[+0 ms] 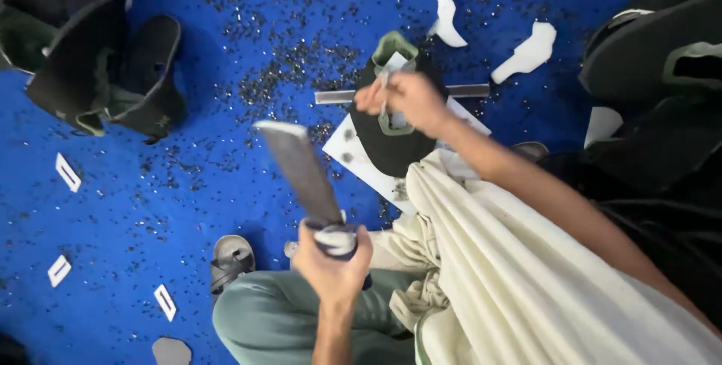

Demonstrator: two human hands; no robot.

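1. Fingers [331, 248] of your left hand [331, 263] are clenched around the dark handle of a flat metal tool [301, 169]; its grey blade rises toward 11 o'clock and is blurred.
2. Your right hand [402, 98] pinches a thin pale strip against the black shoe upper [387, 143], fingers closed on it.
3. That one black shoe upper lies just past centre, toward 1 o'clock, on a white board [361, 166]. It is dark with a pale green collar at its top edge and a pale green lining piece near its middle.
4. One grey metal bar [335, 96] runs level under the upper, its ends showing at either side.
5. Count two white curved cut pieces on the blue floor [150, 207]: one [447, 19] at 12 o'clock, one [530, 51] toward 1 o'clock.
6. Three small white rectangular tags lie at 8 to 9 o'clock: one [68, 172], another [59, 270], a third [165, 301].
7. A heap of black uppers [90, 57] sits at 10 o'clock; how many, you cannot tell. More dark uppers [662, 49] are stacked at 2 o'clock.
8. One grey sandal [229, 260] is beside your green trouser knee at 7 o'clock.
9. Tiny dark specks are scattered all over the floor, thickest near 12 o'clock.
10. A cream cloth [511, 275] drapes over your lap at 5 o'clock.
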